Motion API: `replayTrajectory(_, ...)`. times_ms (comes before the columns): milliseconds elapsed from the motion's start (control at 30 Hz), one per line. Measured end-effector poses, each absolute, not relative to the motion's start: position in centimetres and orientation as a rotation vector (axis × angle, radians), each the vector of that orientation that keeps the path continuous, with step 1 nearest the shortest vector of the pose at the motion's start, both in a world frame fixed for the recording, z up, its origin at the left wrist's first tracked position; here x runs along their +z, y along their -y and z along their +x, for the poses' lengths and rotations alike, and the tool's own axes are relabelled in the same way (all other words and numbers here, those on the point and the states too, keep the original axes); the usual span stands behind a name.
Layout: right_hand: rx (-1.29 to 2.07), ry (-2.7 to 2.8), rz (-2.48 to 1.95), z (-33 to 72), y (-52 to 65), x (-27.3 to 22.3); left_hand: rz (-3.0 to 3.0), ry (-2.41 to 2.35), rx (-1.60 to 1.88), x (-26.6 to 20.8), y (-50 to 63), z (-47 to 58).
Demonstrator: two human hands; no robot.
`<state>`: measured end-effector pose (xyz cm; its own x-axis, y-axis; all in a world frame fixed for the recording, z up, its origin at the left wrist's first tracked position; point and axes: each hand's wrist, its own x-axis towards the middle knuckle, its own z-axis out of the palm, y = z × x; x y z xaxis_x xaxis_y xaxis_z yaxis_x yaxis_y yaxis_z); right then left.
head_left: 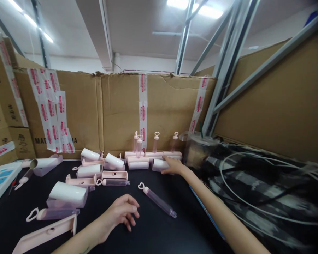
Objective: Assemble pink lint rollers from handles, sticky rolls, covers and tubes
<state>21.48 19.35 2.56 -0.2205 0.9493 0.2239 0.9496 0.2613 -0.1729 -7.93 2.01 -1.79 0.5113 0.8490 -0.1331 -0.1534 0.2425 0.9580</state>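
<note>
With a clock face laid flat around the left hand, a cardboard wall (122,106) fills twelve o'clock behind a black table (148,236). A heap of dark patterned cloth (235,183) lies towards three, a white-and-blue tray (2,180) towards nine, and a drinks cup (198,151) near two.

The left hand (125,210) is at the middle, fingers loosely curled and apart, with nothing seen in it. The right hand (174,165) reaches between one and two, its fingers over the end of a white roll (158,164) there; whether it grips the roll or merely touches it I can't fairly say, since that corner is small and blurred.

The work looks part-way along. Between twelve and one, a row of pink cases (137,160) sits together, and four upright tubes (155,144) with heart-shaped loops stand there; that group seems the finished-looking part, though whether the tubes rest on the cases or behind them is unclear.

The rest lies in separate pieces. At half past nine a bigger-looking roll (67,192) rests on a clear box (63,203), with an open pink holder (46,234) towards eight. More rolls and holders cluster between ten and eleven. One loose tube (160,203) lies at three, near the left hand but touched by neither.
</note>
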Motion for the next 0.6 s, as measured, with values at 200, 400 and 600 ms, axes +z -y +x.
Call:
replayTrajectory(200,-0.082,2.329,-1.649,19.9,-16.0,4.8,1.209,-0.829,0.841,-1.6,-1.8,-8.2)
replayTrajectory(400,-0.079,2.500,-1.250,14.1,-8.7,6.7,1.521,-1.080,1.372,-1.3,-1.5,-8.9)
replayTrajectory(600,0.127,2.674,-1.059,9.8,-4.6,4.0,1.797,-1.296,1.221,-1.8,-1.5,-9.3)
